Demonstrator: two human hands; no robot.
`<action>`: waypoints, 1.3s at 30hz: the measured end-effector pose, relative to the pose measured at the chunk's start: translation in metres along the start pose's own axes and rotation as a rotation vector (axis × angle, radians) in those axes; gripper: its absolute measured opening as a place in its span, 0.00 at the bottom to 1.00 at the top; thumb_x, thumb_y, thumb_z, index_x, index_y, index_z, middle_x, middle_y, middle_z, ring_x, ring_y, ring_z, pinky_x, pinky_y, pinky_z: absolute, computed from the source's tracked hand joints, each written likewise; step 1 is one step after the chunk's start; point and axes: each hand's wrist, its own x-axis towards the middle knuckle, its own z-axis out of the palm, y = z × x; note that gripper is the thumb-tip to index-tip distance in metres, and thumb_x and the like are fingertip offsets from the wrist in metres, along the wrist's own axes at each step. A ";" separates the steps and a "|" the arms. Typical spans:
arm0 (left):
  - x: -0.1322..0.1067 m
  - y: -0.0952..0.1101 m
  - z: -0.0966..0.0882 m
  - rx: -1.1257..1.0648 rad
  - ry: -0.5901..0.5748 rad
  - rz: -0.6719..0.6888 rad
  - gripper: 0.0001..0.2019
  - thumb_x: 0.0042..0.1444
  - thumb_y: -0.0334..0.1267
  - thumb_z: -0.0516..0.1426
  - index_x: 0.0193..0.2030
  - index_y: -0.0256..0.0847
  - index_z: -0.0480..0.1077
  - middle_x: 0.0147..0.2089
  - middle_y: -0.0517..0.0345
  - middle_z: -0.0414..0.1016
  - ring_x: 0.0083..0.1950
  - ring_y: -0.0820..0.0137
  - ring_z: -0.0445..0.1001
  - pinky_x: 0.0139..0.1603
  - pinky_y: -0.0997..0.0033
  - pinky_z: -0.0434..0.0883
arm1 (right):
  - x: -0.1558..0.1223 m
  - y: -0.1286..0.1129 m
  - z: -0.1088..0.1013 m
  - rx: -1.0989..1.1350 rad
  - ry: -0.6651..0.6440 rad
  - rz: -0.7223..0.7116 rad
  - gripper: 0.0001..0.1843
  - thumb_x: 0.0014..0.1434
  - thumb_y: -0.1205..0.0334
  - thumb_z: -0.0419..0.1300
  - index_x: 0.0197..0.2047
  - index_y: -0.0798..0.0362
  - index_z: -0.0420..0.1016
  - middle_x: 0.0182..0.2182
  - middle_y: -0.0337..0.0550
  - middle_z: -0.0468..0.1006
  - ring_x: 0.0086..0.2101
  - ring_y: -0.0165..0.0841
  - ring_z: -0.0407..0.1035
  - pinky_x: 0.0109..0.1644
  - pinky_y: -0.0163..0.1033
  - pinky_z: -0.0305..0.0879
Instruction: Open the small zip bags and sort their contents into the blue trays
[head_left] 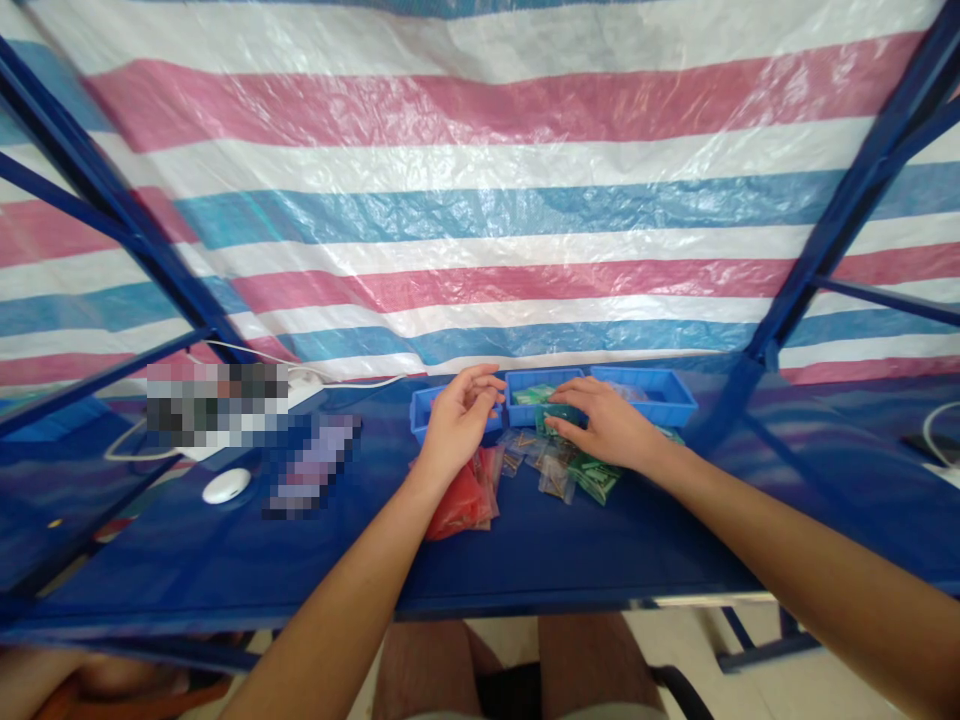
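Note:
My left hand (pixel 461 418) hovers over the left blue bin (pixel 418 422), its fingers loosely bent and apart, with nothing visible in them. My right hand (pixel 606 422) is at the front of the middle blue bin (pixel 514 408), thumb and fingers closed around a small green packet (pixel 564 412). Inside the middle bin lie more green packets (pixel 534 395). Red plastic packets (pixel 459 502) are piled below my left wrist. Between my hands are small clear bags of screws (pixel 555 478). Green packets of wall plugs (pixel 596 478) lie under my right hand, partly covered by it.
The right blue bin (pixel 671 398) holds some clear bags. To the left on the blue table (pixel 570 560) are a white round case (pixel 226 486), a blurred-out phone-like object (pixel 315 468) and a power strip with cables (pixel 304 385). Blue metal posts (pixel 825 220) and striped sheeting stand behind.

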 end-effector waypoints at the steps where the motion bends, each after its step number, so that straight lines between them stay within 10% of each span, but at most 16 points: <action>1: 0.000 0.000 0.000 0.004 -0.004 -0.001 0.17 0.65 0.41 0.59 0.59 0.40 0.73 0.49 0.51 0.80 0.43 0.68 0.79 0.39 0.72 0.76 | 0.000 0.002 0.000 0.005 0.006 -0.009 0.17 0.69 0.54 0.62 0.57 0.49 0.81 0.51 0.52 0.81 0.53 0.48 0.75 0.64 0.58 0.69; 11: -0.004 0.009 0.003 0.036 -0.071 -0.036 0.18 0.63 0.44 0.63 0.56 0.38 0.76 0.49 0.49 0.82 0.48 0.64 0.80 0.44 0.69 0.76 | 0.004 -0.010 -0.010 0.289 0.175 0.090 0.05 0.66 0.58 0.65 0.43 0.46 0.83 0.43 0.45 0.84 0.46 0.44 0.77 0.56 0.53 0.71; 23: -0.012 0.007 0.009 0.221 -0.275 0.011 0.15 0.64 0.49 0.63 0.46 0.39 0.81 0.44 0.52 0.85 0.43 0.64 0.81 0.44 0.68 0.74 | 0.007 -0.019 0.002 1.109 0.135 0.398 0.18 0.54 0.51 0.75 0.44 0.47 0.78 0.37 0.40 0.84 0.37 0.35 0.78 0.44 0.42 0.75; 39: -0.017 0.008 0.016 -0.037 -0.341 -0.065 0.21 0.56 0.43 0.70 0.53 0.39 0.71 0.42 0.51 0.82 0.38 0.69 0.80 0.41 0.71 0.76 | 0.006 -0.035 0.002 1.035 0.049 0.403 0.21 0.54 0.55 0.73 0.48 0.48 0.73 0.37 0.38 0.83 0.36 0.35 0.78 0.42 0.40 0.74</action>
